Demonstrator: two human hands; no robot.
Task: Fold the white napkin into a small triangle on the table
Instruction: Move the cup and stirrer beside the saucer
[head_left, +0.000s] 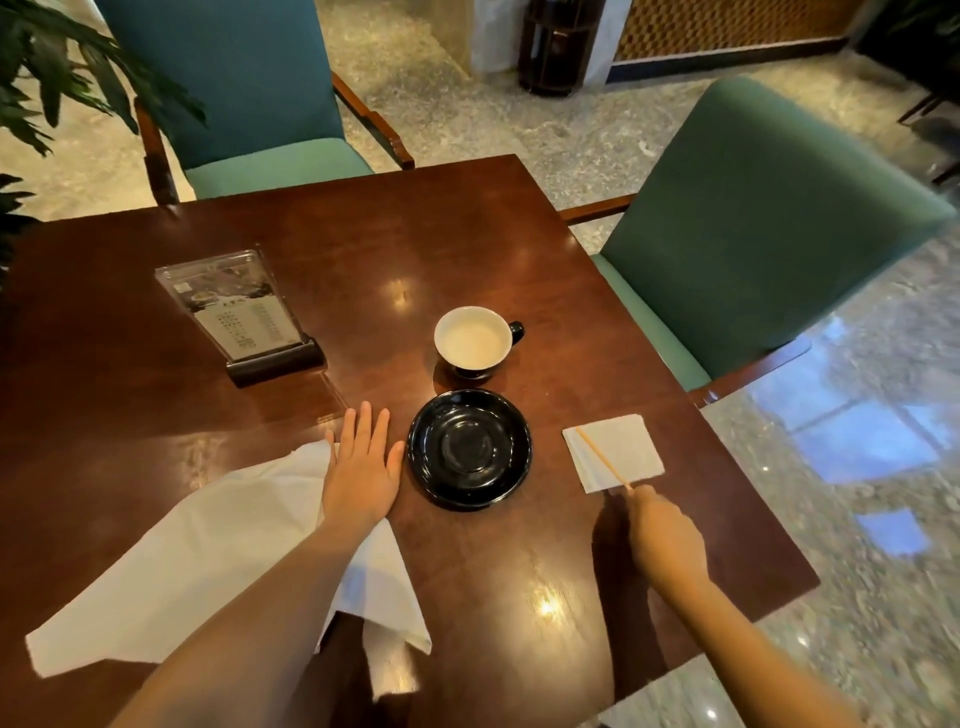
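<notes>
Seen from above, a person's two bare arms reach over a dark, glossy wooden table (363, 249). Directions are given as a clock face centred on a round black glazed saucer (470, 449), with twelve pointing away from the person.

A large white cloth napkin (208, 561) lies at eight o'clock from the saucer, spread as a broad triangle. Its far corner points towards the saucer, and its long axis runs from that corner down towards seven o'clock. Its near corner appears to hang over the table edge. The left hand (361, 467) lies flat on the far corner, fingers straight and together, gripping nothing.

The right hand (665, 535) is at four o'clock, well apart from the cloth. Its curled fingers pinch a thin pale wooden stick (602, 457), which slants towards eleven o'clock across a small square white paper napkin (634, 447).

The left hand is plainly nearer. The right would likely need to put the stick down and cross in front of the saucer to help fold.

A white-lined cup (472, 340) stands at twelve o'clock, and a clear acrylic menu stand (239, 306) at ten.
</notes>
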